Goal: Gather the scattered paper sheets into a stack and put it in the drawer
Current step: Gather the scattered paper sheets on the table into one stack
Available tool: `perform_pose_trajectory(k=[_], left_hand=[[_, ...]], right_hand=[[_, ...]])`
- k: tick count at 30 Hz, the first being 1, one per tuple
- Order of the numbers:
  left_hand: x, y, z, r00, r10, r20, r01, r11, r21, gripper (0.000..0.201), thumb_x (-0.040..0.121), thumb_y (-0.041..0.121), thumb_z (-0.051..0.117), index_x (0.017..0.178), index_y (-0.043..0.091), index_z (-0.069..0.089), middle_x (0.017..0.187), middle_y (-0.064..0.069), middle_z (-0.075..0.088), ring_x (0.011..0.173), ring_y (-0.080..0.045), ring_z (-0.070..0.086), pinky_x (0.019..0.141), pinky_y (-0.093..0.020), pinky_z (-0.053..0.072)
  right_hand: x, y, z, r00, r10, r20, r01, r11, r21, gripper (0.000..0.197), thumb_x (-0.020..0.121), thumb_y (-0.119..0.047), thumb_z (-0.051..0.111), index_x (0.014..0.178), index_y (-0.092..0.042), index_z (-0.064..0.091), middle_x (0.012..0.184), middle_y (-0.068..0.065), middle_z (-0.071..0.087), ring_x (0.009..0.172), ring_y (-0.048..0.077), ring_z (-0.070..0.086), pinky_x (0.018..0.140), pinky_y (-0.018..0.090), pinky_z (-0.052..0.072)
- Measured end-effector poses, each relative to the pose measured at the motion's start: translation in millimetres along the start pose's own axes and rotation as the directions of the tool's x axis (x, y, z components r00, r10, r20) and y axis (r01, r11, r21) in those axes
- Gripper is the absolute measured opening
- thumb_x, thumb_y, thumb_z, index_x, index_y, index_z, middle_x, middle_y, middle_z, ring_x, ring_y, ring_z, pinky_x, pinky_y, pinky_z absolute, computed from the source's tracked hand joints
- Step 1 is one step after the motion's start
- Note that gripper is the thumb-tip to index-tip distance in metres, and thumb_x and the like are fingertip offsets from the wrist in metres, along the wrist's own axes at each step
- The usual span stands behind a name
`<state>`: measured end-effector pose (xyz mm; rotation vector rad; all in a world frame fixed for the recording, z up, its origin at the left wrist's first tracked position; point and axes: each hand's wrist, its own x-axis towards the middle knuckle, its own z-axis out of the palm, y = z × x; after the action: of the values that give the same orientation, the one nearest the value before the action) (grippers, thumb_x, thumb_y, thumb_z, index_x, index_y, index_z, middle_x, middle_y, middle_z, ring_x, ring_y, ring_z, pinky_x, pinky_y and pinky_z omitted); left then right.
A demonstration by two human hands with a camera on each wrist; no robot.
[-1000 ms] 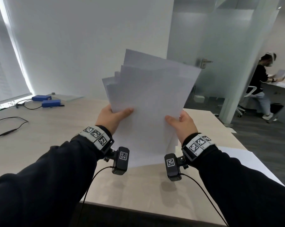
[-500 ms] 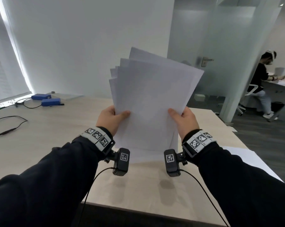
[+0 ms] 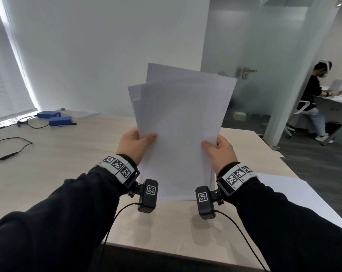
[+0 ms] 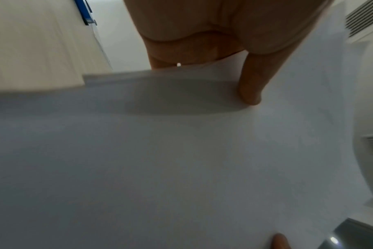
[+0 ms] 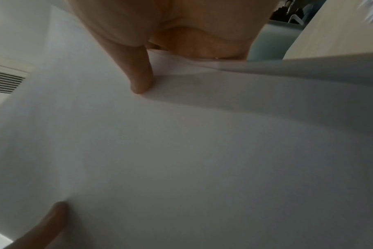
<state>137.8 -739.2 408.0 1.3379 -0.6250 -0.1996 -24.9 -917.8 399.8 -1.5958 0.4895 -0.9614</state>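
Head view, white paper sheets point(image 3: 178, 122), upright, top corners fanned unevenly

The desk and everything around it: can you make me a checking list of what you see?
Surface: light wooden desk.
Job's things: uneven paper stack held upright; one sheet lies on the desk; drawer not seen.
Clutter: two blue boxes.
Grippers: left hand and right hand each grip a side of the stack.
Cables: black cable on the desk.
Surroundings: glass door; seated person beyond.
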Motion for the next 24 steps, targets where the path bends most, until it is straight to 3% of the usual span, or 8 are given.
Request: perform_pose_trajectory(k=[2,6,10,15,20,24], left_hand=[[0.9,10.2,2.0,0.999,0.043,-0.002,-0.043,0.998,-0.040,0.028,0.072,0.031,0.079,0.095,0.016,0.074,0.097,-0.009,0.077,0.093,-0.033,0.073,0.088,-0.051,0.058],[4.5,22.5,2.5,0.992,0.125,0.033,-0.124,0.992,-0.031,0.031,0.080,0.021,0.078,0.109,0.015,0.071,0.105,-0.005,0.076,0.098,-0.026,0.073,0.089,-0.045,0.057],[-0.1,-2.4,-4.8,0.999,0.044,0.022,-0.046,0.995,0.091,0.020,0.086,0.021,0.075,0.106,0.020,0.070,0.100,0.003,0.077,0.092,-0.015,0.074,0.090,-0.043,0.058],[-5.2,-13.3,-2.1,0.999,0.016,0.041,-0.019,0.996,0.087,0.017,0.088,0.021,0.072,0.104,0.026,0.068,0.100,0.004,0.076,0.092,-0.016,0.073,0.090,-0.043,0.057],[3.2,-0.7,4.6,0.999,0.028,0.020,-0.029,0.998,0.052,0.011,0.091,0.018,0.068,0.097,0.026,0.069,0.096,0.003,0.077,0.091,-0.021,0.074,0.087,-0.042,0.058],[-3.6,-10.5,0.4,0.999,0.010,0.031,-0.011,0.999,0.043,0.031,0.084,0.015,0.074,0.113,0.022,0.065,0.106,0.003,0.075,0.095,-0.017,0.072,0.085,-0.037,0.057]], right_hand=[[3.8,-6.9,1.4,1.000,-0.024,-0.013,0.025,0.999,0.023,0.017,0.095,-0.010,0.058,0.101,-0.023,0.067,0.097,-0.002,0.075,0.088,0.018,0.073,0.077,0.033,0.059],[12.3,-12.6,1.4,0.999,-0.039,-0.028,0.040,0.998,0.053,0.014,0.094,-0.012,0.061,0.100,-0.023,0.068,0.100,0.001,0.076,0.092,0.021,0.072,0.082,0.037,0.058],[3.7,2.1,-1.4,1.000,-0.010,-0.005,0.010,0.999,0.032,0.020,0.093,-0.015,0.065,0.112,-0.011,0.066,0.104,0.005,0.075,0.094,0.022,0.072,0.084,0.039,0.058],[-0.9,8.7,1.3,1.000,0.013,0.002,-0.013,1.000,0.018,0.023,0.092,-0.017,0.066,0.114,-0.014,0.063,0.108,0.002,0.074,0.098,0.021,0.072,0.090,0.044,0.057],[4.9,-11.4,5.4,1.000,-0.018,-0.010,0.018,0.999,0.049,0.025,0.094,-0.015,0.062,0.119,-0.014,0.062,0.107,0.001,0.074,0.095,0.018,0.072,0.084,0.036,0.058],[-1.8,-5.1,2.1,1.000,0.005,-0.012,-0.004,0.997,0.077,0.027,0.092,-0.014,0.067,0.118,-0.015,0.060,0.105,0.000,0.074,0.093,0.016,0.073,0.079,0.031,0.059]])
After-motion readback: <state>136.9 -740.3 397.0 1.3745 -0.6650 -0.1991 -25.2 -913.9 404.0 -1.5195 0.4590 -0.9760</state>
